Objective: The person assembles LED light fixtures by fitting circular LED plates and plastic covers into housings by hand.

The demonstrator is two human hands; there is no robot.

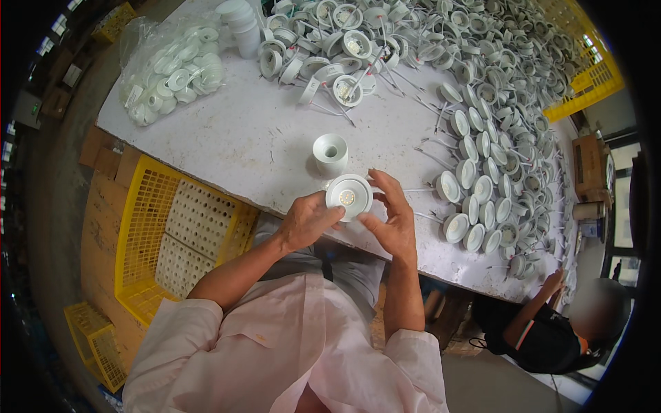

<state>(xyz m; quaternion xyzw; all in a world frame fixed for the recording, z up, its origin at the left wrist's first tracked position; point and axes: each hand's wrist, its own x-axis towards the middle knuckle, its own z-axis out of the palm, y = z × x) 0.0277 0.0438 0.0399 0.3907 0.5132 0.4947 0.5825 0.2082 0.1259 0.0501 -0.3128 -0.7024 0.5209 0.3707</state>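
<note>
Between my two hands, near the table's front edge, is a round white LED downlight (350, 196) with its small round board of LEDs facing up. My left hand (308, 220) grips its left side, the thumb lying over the rim. On the other side my right hand (394, 219) has the thumb at the lower rim and the fingers curled round the upper right edge. Just beyond the light stands a white cup-shaped piece (331, 155) with a hole in its middle. The undersides of both hands are hidden.
Many white downlights (475, 175) with wires cover the table's right and far side. A clear bag of white rings (175, 76) and a stack of white cups (239, 27) stand far left. Below left sits a yellow crate (134, 241); a co-worker (544, 330) is at the right.
</note>
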